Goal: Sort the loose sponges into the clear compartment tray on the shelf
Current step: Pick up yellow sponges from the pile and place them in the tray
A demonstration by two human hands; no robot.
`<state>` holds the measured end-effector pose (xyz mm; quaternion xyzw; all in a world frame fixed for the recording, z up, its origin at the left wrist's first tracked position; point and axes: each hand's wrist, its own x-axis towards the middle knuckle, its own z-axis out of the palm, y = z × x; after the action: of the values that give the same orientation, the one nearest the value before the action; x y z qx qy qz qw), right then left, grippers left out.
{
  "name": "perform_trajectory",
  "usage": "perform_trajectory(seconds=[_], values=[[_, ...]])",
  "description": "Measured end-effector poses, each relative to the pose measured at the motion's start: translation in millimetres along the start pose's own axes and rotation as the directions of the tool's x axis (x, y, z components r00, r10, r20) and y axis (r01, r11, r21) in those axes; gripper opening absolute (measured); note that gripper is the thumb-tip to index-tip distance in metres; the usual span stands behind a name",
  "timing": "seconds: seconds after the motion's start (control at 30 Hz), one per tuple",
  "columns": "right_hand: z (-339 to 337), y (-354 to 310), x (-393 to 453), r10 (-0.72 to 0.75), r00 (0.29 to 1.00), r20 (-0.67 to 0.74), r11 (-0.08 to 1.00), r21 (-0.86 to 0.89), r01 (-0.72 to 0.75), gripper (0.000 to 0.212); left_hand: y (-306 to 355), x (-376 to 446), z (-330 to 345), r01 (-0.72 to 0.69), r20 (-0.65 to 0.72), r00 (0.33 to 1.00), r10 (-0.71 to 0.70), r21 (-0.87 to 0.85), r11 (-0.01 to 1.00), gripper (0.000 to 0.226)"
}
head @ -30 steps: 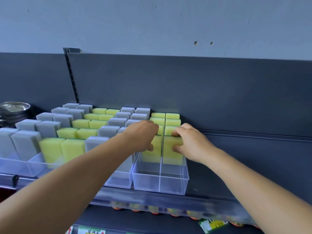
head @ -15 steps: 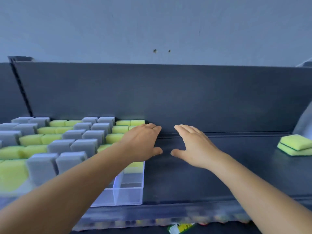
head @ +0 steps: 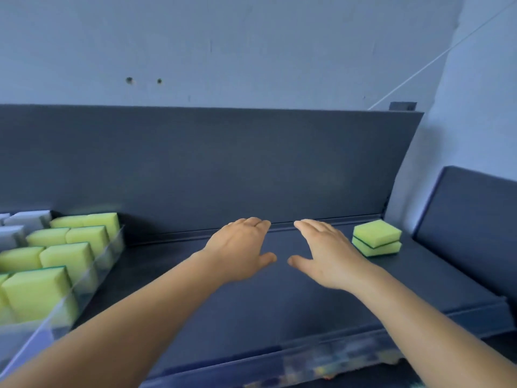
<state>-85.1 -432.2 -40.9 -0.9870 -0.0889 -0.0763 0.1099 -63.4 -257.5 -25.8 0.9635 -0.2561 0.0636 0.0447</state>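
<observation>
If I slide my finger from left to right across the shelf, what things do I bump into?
Clear tray of sponges → left hand → right hand → two stacked yellow sponges.

Both hands reach out palm down over the dark shelf (head: 279, 317), the left hand (head: 240, 252) and the right hand (head: 326, 253) side by side with fingers straight, holding nothing. At the left edge the clear compartment tray (head: 84, 287) holds upright yellow-green sponges (head: 67, 259) and grey sponges (head: 26, 221). Near the right hand, two loose sponges (head: 376, 238) lie stacked flat on the shelf.
</observation>
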Motion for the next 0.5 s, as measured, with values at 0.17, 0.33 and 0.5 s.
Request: perform_trajectory(seconds=[0.17,0.33,0.5], values=[[-10,72,-6,0.071,0.997,-0.009,0.997,0.005,-0.071,0.075,59,47,21,-0.042,0.014,0.999,0.042,-0.035,0.999,0.069],[-15,134,-8,0.154,0.988,-0.023,0.988,0.031,-0.153,0.067,106,93,40,-0.079,0.021,0.997,0.08,-0.057,0.995,0.068],[-13,184,-6,0.24,0.97,-0.03,0.97,0.04,-0.239,0.068,141,138,58,-0.135,0.03,0.99,0.137,-0.074,0.988,0.066]])
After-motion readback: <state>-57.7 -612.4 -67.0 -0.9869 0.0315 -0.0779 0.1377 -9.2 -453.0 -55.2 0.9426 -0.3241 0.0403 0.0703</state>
